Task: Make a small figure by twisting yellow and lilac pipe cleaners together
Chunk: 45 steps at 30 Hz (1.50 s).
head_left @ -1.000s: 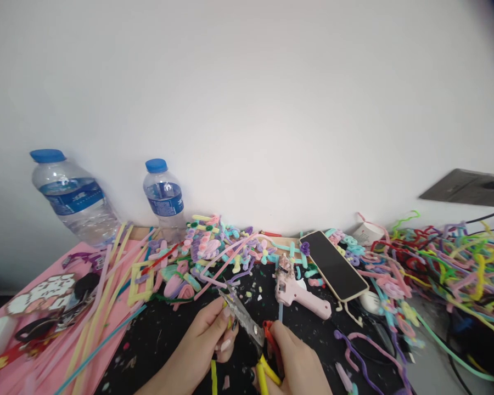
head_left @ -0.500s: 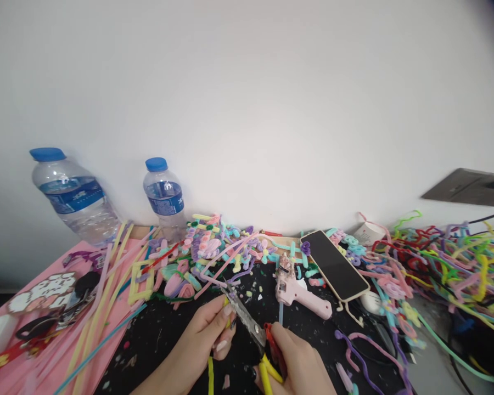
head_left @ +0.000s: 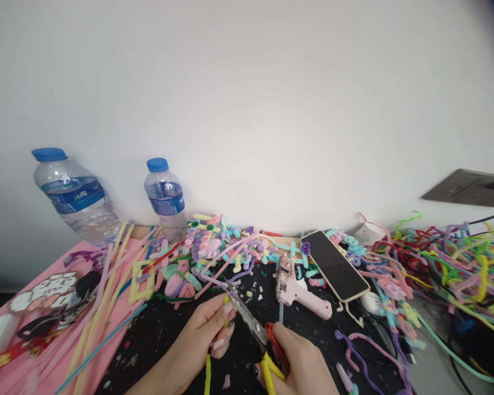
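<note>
My left hand (head_left: 201,334) pinches a yellow pipe cleaner (head_left: 208,374), whose tail hangs below the fingers. A short end of it shows above the fingertips, beside the blades. In my right hand (head_left: 303,359) is a pair of scissors (head_left: 250,321) with yellow and red on the handles, the blades pointing up and left to my left fingertips. Whether the blades touch the pipe cleaner I cannot tell. A pink glue gun (head_left: 307,302) lies just beyond my right hand, a glue stick jutting from its back.
A phone (head_left: 333,266) lies right of the glue gun. Twisted pipe-cleaner pieces (head_left: 206,247) line the wall, with a tangled heap (head_left: 456,258) at right. Two water bottles (head_left: 76,195) (head_left: 164,197) lean at left. Long strips cover a pink sheet (head_left: 119,323). Scraps dot the black mat (head_left: 156,334).
The scissors and my right hand have shifted slightly. The yellow pipe cleaner's tail has swung a little to the left. My left hand keeps its pinch.
</note>
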Tool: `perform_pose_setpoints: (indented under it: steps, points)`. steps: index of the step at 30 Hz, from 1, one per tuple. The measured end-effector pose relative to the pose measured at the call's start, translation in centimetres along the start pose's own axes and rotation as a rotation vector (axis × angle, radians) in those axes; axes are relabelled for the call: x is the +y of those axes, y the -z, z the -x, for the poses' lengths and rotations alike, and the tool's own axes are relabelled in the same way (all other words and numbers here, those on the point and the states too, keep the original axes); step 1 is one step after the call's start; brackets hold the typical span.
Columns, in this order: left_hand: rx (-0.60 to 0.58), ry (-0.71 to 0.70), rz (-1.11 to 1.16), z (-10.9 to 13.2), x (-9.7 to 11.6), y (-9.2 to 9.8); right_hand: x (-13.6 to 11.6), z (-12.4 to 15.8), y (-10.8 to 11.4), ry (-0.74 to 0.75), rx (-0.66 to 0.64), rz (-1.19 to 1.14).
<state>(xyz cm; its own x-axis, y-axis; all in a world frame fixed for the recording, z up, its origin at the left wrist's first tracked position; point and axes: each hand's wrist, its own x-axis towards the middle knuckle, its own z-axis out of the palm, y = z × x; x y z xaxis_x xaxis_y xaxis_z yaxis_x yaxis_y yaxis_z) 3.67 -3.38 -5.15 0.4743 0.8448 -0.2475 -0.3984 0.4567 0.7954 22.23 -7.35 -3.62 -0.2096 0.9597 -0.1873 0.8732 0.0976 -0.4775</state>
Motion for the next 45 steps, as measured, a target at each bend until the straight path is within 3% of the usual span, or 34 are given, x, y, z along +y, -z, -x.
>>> perform_pose_setpoints:
  steps: [10, 15, 20, 25, 32, 37, 41, 45]
  points:
    - [-0.059, 0.053, -0.039, 0.1, 0.8, 0.8, -0.4, -0.3, 2.0, -0.043, -0.115, -0.028]
    - [-0.046, 0.049, -0.016, -0.1, 1.0, 0.9, 1.1, -0.2, 4.2, 0.011, 0.098, 0.073]
    - [-0.054, 0.053, -0.025, 0.0, 0.9, 0.8, 2.7, -1.5, 8.7, 0.111, 0.334, 0.292]
    - [-0.084, 0.081, 0.012, 0.1, 0.8, 0.8, 3.6, -5.6, 12.1, 0.394, 0.367, 0.343]
    - [-0.119, 0.110, 0.065, 0.1, 0.5, 0.7, 3.8, -12.9, 11.0, 0.551, 0.364, 0.198]
    - [-0.138, 0.086, 0.120, 0.3, 0.5, 0.4, 3.4, -16.2, 9.3, 0.484, 0.317, 0.183]
    - [-0.093, 0.034, 0.041, 0.3, 0.3, 0.6, 3.4, -17.1, 8.7, 0.452, 0.291, 0.176]
    - [-0.015, -0.002, -0.035, 0.2, 0.4, 0.8, 2.2, -14.4, 9.1, 0.434, 0.317, 0.155]
